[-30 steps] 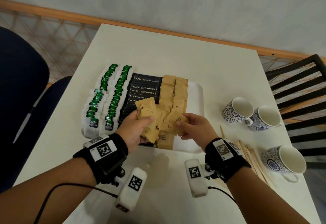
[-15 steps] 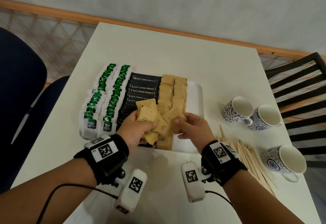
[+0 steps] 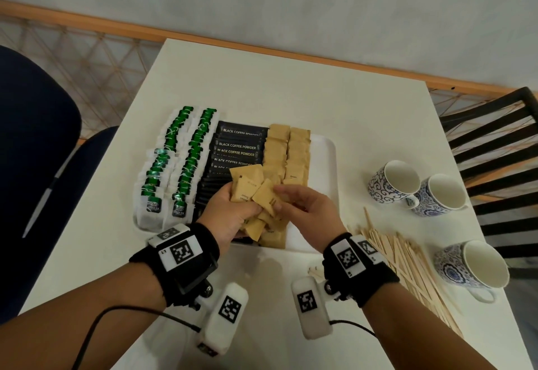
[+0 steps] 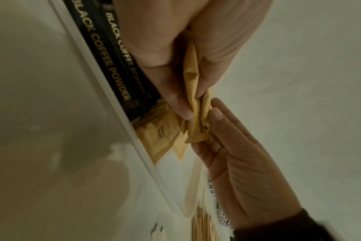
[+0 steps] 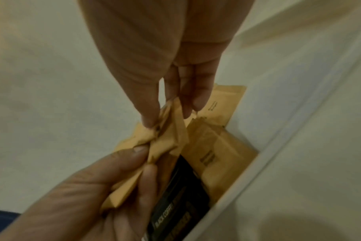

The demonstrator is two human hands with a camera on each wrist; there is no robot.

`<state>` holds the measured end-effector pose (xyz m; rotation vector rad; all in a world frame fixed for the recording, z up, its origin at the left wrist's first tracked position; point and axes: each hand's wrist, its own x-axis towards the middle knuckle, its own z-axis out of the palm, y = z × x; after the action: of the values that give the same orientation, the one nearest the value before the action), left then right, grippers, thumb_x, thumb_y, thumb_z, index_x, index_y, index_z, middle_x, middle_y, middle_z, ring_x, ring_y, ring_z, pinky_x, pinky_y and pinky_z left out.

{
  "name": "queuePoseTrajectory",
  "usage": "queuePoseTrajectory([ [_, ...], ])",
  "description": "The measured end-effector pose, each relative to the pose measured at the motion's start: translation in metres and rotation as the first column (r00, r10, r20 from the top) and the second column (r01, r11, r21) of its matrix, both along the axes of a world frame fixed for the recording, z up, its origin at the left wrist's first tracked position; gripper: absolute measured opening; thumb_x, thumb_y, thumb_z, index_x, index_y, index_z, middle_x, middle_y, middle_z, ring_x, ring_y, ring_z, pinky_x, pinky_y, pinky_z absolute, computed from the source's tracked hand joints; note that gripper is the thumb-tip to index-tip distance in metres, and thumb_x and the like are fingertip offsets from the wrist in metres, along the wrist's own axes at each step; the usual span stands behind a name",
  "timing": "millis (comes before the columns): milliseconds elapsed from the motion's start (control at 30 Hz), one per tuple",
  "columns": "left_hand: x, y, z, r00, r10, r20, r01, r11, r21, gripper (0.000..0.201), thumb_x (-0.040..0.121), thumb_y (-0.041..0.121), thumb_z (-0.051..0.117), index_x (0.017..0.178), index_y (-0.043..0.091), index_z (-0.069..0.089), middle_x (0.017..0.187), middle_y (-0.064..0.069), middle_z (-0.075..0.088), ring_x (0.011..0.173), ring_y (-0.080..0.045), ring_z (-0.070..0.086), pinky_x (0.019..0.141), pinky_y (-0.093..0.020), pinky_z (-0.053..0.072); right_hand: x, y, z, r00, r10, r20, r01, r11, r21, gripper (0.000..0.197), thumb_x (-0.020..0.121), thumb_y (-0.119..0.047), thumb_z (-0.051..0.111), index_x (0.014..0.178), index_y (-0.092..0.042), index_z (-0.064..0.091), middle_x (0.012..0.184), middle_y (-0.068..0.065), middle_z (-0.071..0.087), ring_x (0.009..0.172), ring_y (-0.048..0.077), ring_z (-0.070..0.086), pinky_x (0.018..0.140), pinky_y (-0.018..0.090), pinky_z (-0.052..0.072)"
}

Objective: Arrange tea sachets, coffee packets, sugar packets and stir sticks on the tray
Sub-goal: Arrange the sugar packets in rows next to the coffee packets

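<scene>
A white tray (image 3: 324,166) holds rows of green tea sachets (image 3: 180,166), black coffee packets (image 3: 235,145) and brown sugar packets (image 3: 286,154). Over the tray's near part my left hand (image 3: 241,209) grips a fanned bunch of sugar packets (image 3: 246,185). My right hand (image 3: 279,198) pinches one packet (image 3: 266,198) at the bunch's right edge between thumb and fingers. The right wrist view shows that pinch on the crumpled packet (image 5: 171,133). The left wrist view shows the bunch (image 4: 196,104) between both hands. Wooden stir sticks (image 3: 407,262) lie loose on the table, right of the tray.
Three blue-patterned cups (image 3: 393,180) (image 3: 442,195) (image 3: 471,265) stand on the table's right side, beside the sticks. A dark blue chair (image 3: 37,136) is at the left and a black chair (image 3: 495,142) at the right. The tray's right strip is bare.
My right hand has shifted a little left, bringing its pinched packet against the bunch. The left hand with the bunch has stayed nearly in place over the tray.
</scene>
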<state>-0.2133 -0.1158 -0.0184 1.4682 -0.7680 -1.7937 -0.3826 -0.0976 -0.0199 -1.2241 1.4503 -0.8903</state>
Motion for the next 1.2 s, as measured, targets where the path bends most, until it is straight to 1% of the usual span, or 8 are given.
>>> queuePoseTrajectory([
  [100,0.003,0.001,-0.001,0.999,-0.024,0.029,0.024,1.0,-0.014,0.035,0.082,-0.004,0.066,0.103,0.023,0.058,0.106,-0.014,0.067,0.089,-0.033,0.067,0.07,-0.047,0.058,-0.01,-0.006,-0.003,0.994,0.053,-0.093,-0.05,0.998,0.032,0.046,0.079,-0.018,0.075,0.113,-0.043,0.058,0.085,0.007,0.066,0.081,0.017,0.065,0.081,0.027,0.054],
  [233,0.008,-0.001,0.0,0.999,0.023,0.023,-0.023,0.999,-0.023,0.033,0.083,-0.005,0.065,0.102,0.022,0.057,0.107,-0.014,0.066,0.092,-0.032,0.067,0.067,-0.043,0.059,-0.026,-0.008,-0.001,0.992,0.033,-0.124,-0.023,0.996,0.083,0.016,0.085,-0.017,0.069,0.089,-0.032,0.069,0.075,-0.014,0.071,0.07,0.0,0.065,0.068,0.018,0.048],
  [367,0.016,-0.007,0.001,0.997,0.075,0.005,-0.075,0.997,-0.017,0.033,0.085,-0.003,0.063,0.105,0.022,0.055,0.107,-0.01,0.067,0.091,-0.028,0.067,0.066,-0.041,0.059,-0.045,-0.004,-0.006,0.964,-0.153,-0.219,0.187,0.972,0.144,0.012,0.089,-0.026,0.062,0.088,-0.021,0.073,0.071,0.001,0.069,0.065,0.013,0.061,0.058,0.025,0.048],
  [633,0.017,-0.011,0.0,0.997,0.082,-0.014,-0.082,0.997,0.0,0.034,0.087,-0.003,0.062,0.109,0.021,0.056,0.109,-0.011,0.068,0.093,-0.029,0.068,0.067,-0.041,0.058,-0.042,0.003,-0.023,0.908,-0.08,-0.412,0.199,0.946,0.255,0.008,0.084,-0.03,0.065,0.086,-0.023,0.064,0.068,0.0,0.069,0.053,0.011,0.062,0.056,0.027,0.056],
  [833,0.016,-0.01,-0.001,0.998,0.066,-0.018,-0.066,0.998,0.01,0.036,0.086,-0.002,0.062,0.112,0.021,0.055,0.108,-0.009,0.069,0.092,-0.027,0.069,0.07,-0.042,0.058,-0.031,-0.003,-0.025,0.894,-0.083,-0.44,0.203,0.951,0.233,0.019,0.083,-0.033,0.067,0.095,-0.021,0.057,0.076,-0.001,0.067,0.058,0.012,0.063,0.056,0.028,0.055],
  [967,0.016,-0.01,-0.002,0.998,0.069,-0.013,-0.069,0.997,0.018,0.039,0.086,-0.001,0.063,0.118,0.019,0.054,0.108,-0.009,0.068,0.092,-0.027,0.069,0.068,-0.041,0.058,-0.034,-0.001,-0.021,0.845,0.06,-0.532,0.09,0.964,0.252,0.046,0.073,-0.048,0.074,0.103,-0.027,0.046,0.077,-0.002,0.065,0.066,0.012,0.063,0.055,0.025,0.045],
  [1033,0.016,-0.01,-0.002,0.998,0.067,-0.012,-0.067,0.998,0.021,0.04,0.086,-0.001,0.063,0.119,0.018,0.053,0.109,-0.009,0.068,0.091,-0.026,0.069,0.065,-0.039,0.058,-0.033,0.001,-0.019,0.829,0.112,-0.548,0.044,0.963,0.264,0.055,0.069,-0.045,0.079,0.106,-0.027,0.043,0.073,-0.002,0.064,0.064,0.011,0.061,0.053,0.022,0.04],
  [1200,0.011,-0.008,0.0,0.998,0.051,-0.028,-0.05,0.998,0.026,0.037,0.087,-0.003,0.061,0.117,0.018,0.053,0.107,-0.009,0.068,0.086,-0.025,0.069,0.061,-0.036,0.06,-0.029,-0.001,-0.022,0.813,0.112,-0.572,0.029,0.973,0.231,0.052,0.072,-0.043,0.077,0.106,-0.024,0.042,0.074,0.0,0.062,0.064,0.013,0.058,0.053,0.025,0.041],
])
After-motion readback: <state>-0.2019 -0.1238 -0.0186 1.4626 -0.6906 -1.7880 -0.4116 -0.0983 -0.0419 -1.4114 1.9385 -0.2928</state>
